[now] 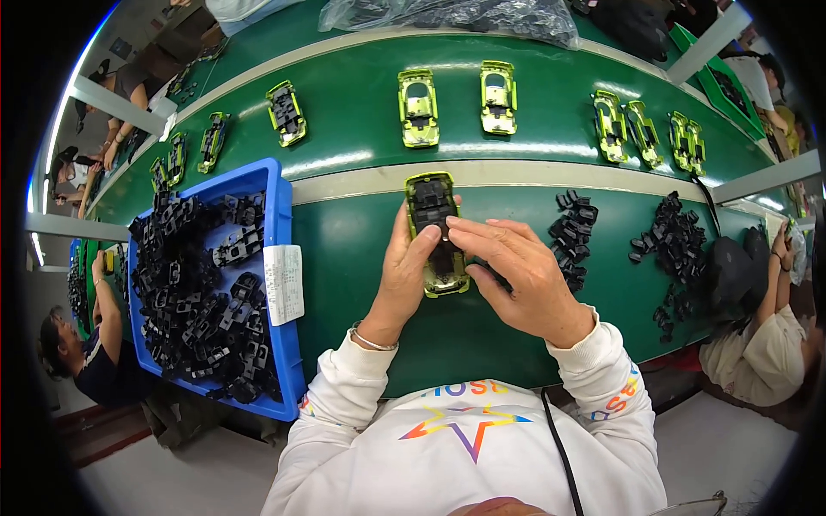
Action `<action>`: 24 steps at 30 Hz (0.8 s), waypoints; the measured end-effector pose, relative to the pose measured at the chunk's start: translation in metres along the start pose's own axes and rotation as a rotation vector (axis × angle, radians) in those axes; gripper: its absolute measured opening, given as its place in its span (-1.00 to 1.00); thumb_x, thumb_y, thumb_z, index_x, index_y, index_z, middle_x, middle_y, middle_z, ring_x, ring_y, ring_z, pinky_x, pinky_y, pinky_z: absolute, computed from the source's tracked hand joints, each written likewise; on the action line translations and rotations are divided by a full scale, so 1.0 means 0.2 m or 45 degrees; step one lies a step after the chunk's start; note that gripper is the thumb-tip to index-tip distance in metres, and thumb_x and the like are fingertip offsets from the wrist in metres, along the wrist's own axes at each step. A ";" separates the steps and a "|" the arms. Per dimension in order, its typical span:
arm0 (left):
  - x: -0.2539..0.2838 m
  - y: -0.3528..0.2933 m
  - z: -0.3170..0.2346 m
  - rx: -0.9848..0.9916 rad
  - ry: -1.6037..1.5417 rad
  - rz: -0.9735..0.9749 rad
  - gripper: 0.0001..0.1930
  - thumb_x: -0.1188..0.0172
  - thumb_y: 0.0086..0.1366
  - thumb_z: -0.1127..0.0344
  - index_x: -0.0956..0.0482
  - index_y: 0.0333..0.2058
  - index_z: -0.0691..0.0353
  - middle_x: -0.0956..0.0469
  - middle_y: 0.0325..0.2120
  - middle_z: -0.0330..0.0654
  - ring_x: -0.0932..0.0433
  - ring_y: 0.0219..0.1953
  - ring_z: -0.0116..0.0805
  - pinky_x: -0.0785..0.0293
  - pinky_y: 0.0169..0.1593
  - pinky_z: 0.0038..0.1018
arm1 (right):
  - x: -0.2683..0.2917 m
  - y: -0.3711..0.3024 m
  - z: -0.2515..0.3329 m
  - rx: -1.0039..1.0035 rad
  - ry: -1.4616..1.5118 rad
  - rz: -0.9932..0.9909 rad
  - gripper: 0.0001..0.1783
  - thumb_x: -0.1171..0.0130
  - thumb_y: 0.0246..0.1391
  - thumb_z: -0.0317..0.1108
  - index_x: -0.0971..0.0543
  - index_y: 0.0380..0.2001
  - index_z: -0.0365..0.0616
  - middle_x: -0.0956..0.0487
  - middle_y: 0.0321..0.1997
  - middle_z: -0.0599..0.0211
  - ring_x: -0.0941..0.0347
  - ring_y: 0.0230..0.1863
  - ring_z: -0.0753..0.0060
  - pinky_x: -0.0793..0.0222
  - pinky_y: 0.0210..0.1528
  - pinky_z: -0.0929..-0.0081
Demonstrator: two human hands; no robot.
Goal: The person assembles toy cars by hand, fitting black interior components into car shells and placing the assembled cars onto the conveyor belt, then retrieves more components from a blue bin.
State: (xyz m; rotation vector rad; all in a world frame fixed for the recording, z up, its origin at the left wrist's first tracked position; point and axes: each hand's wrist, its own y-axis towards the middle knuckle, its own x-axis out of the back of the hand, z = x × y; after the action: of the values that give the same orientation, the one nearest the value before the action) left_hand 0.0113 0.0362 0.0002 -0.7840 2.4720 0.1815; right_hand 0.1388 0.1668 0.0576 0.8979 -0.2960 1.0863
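A lime-green toy car body point(447, 282) is upright between my hands, its long side pointing away from me. Inside the shell sits a black plastic interior point(428, 196). My left hand point(397, 273) is closed around the car's left side, with the thumb pressing on the black part. From the right, my right hand point(527, 275) reaches over the car. Its fingers are stretched out, their tips touching the black interior, and the thumb lies apart near the car's right edge. What is beneath the fingertips is hidden.
At left stands a blue bin point(288, 361) heaped with black plastic parts point(185, 301). Piles of small black pieces point(673, 236) lie at right. Along the far green belt point(344, 95) several green car bodies point(418, 107) are spread out. Other people work at both sides.
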 end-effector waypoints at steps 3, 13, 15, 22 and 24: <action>0.01 0.01 -0.01 0.045 0.002 -0.159 -0.46 -0.07 0.43 0.21 -0.19 0.29 0.25 -0.41 0.17 0.02 -0.59 0.05 -0.05 -0.68 -0.06 -0.25 | 0.10 -0.06 -0.06 -0.080 -0.172 -0.015 -0.51 -0.24 0.01 -0.58 -0.56 0.07 -0.14 -0.64 0.03 0.19 -0.58 0.00 0.14 -0.42 0.17 0.16; 0.06 0.05 -0.02 0.025 0.100 -0.231 -0.52 0.00 0.46 0.26 -0.21 0.27 0.30 -0.43 0.16 0.07 -0.58 0.07 0.08 -0.68 -0.06 -0.28 | 0.51 -0.37 -0.28 -0.773 -0.466 -0.219 -0.84 -0.24 0.08 -0.50 -0.65 -0.24 -0.11 -0.60 -0.30 0.32 -0.51 -0.32 0.20 -0.39 -0.23 0.33; 0.06 0.05 -0.01 0.044 0.075 -0.249 -0.53 0.00 0.46 0.26 -0.21 0.26 0.31 -0.43 0.16 0.07 -0.58 0.07 0.09 -0.67 -0.04 -0.27 | 0.48 -0.36 -0.30 -0.644 -0.506 -0.145 -0.84 -0.24 0.08 -0.49 -0.65 -0.23 -0.09 -0.60 -0.27 0.35 -0.50 -0.28 0.18 -0.38 -0.17 0.31; 0.01 0.04 -0.01 0.031 0.062 -0.240 -0.54 0.00 0.46 0.28 -0.22 0.24 0.32 -0.42 0.16 0.07 -0.58 0.06 0.07 -0.68 -0.05 -0.26 | 0.42 -0.22 -0.47 -0.512 -0.704 -0.065 -0.79 -0.28 0.06 -0.39 -0.65 -0.18 -0.06 -0.63 -0.19 0.27 -0.53 -0.18 0.05 -0.36 -0.04 0.22; 0.02 0.04 -0.01 0.042 0.035 -0.254 -0.54 0.01 0.46 0.28 -0.22 0.24 0.31 -0.43 0.16 0.05 -0.58 0.06 0.05 -0.67 -0.07 -0.27 | 0.41 -0.19 -0.51 -0.806 -0.571 0.072 -0.78 -0.31 0.02 -0.34 -0.66 -0.21 -0.09 -0.64 -0.19 0.19 -0.54 -0.15 0.01 -0.38 -0.03 0.15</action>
State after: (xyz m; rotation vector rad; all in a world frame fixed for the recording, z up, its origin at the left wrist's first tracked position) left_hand 0.0032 0.0396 -0.0017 -1.0184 2.3966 0.0573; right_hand 0.1888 0.2906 0.0260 0.5479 -0.9829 0.7549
